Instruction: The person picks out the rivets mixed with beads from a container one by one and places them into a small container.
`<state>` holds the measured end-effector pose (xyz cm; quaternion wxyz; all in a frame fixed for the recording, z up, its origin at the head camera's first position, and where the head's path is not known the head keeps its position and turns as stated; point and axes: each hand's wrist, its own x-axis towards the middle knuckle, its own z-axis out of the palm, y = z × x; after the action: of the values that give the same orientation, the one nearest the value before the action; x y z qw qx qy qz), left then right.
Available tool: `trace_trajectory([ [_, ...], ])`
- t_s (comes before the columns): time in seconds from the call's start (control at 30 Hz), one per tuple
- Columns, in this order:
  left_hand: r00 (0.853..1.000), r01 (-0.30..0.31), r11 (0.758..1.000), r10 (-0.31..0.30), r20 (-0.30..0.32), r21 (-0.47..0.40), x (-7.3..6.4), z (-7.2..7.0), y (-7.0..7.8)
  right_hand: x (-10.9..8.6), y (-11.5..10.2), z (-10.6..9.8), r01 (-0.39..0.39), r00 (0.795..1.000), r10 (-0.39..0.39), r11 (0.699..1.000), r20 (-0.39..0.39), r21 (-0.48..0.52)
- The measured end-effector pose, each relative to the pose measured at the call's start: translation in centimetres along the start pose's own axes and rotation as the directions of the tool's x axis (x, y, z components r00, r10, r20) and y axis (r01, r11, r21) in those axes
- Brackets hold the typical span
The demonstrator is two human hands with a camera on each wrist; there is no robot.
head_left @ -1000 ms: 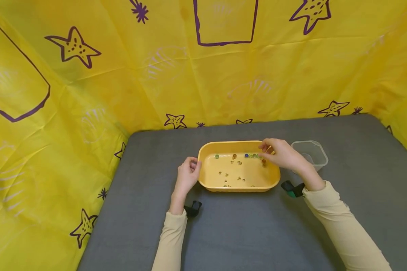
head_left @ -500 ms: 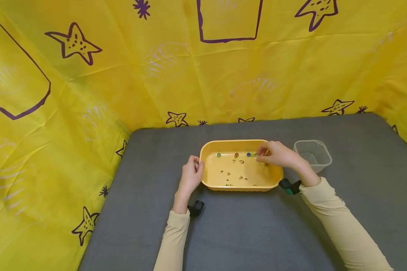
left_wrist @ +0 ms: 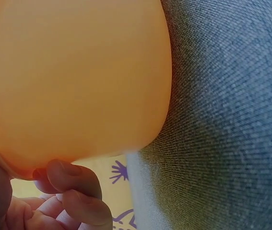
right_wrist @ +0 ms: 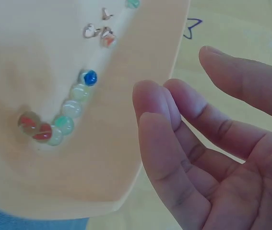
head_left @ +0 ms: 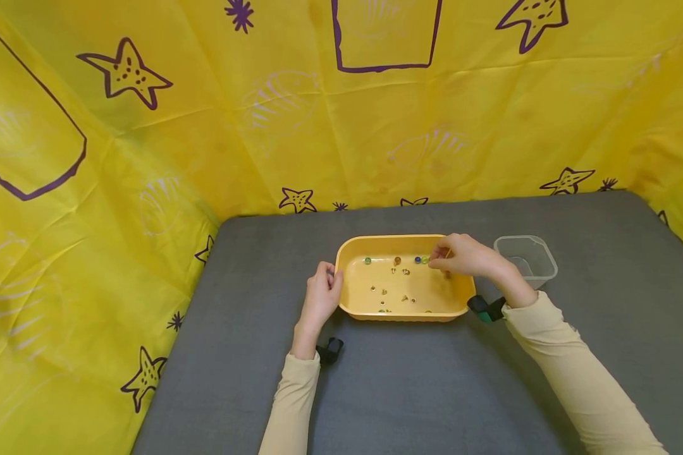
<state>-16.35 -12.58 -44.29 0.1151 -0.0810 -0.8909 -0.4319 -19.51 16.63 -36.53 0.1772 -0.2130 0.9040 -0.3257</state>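
Note:
A yellow plastic tub [head_left: 432,298] stands on the grey surface, with glass marbles and small gold metal tacks scattered over its floor. My left hand [head_left: 320,296] holds the tub's left end, thumb at the rim and fingers bent against the outside wall. Over the right back corner hangs my right hand [head_left: 465,255], its fingers loosely bent and nothing visible between them. In the right wrist view a curved row of marbles lies beside it: a blue one [right_wrist: 89,77], several greenish ones [right_wrist: 65,125] and two brownish-red ones [right_wrist: 42,132]. Tacks [right_wrist: 91,31] lie farther along.
A clear plastic container [head_left: 525,237] stands just right of the tub, partly behind the right forearm. Yellow fabric [head_left: 250,151] with purple stars encloses the back and sides. Black wrist mounts [head_left: 330,351] sit below both hands.
The right hand has shifted slightly left and down over the tub, now overlapping some of the marbles in the back row. The left hand keeps its hold on the tub's end.

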Motion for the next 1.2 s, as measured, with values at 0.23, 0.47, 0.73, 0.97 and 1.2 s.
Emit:
trace_trajectory([
  [0.23, 1.0, 0.011, 1.0, -0.01, 0.006, -0.009, -0.1, 0.1, 0.0, 0.8, 0.0, -0.3, -0.019, 1.0, 0.02, 1.0, 0.024, -0.005],
  [0.47, 1.0, 0.008, 1.0, -0.008, 0.003, 0.002, -0.1, 0.2, -0.1, 1.8, 0.3, -0.1, -0.063, 0.997, 0.06, 0.997, 0.058, 0.038],
  [0.73, 1.0, 0.017, 1.0, -0.017, 0.003, -0.002, -0.1, 0.1, 0.1, 2.7, 0.3, 0.0, -0.07, 0.994, 0.064, 0.995, 0.09, 0.064],
  [0.97, 0.999, 0.04, 0.999, -0.041, 0.015, 0.003, 0.0, 0.0, 0.1, 3.4, 0.1, 0.4, -0.09, 0.988, 0.076, 0.99, 0.131, 0.105],
  [1.2, 0.999, 0.039, 0.999, -0.039, 0.01, -0.001, 0.0, 0.0, 0.0, 4.4, 0.2, 1.0, -0.087, 0.982, 0.065, 0.989, 0.177, 0.118],
])
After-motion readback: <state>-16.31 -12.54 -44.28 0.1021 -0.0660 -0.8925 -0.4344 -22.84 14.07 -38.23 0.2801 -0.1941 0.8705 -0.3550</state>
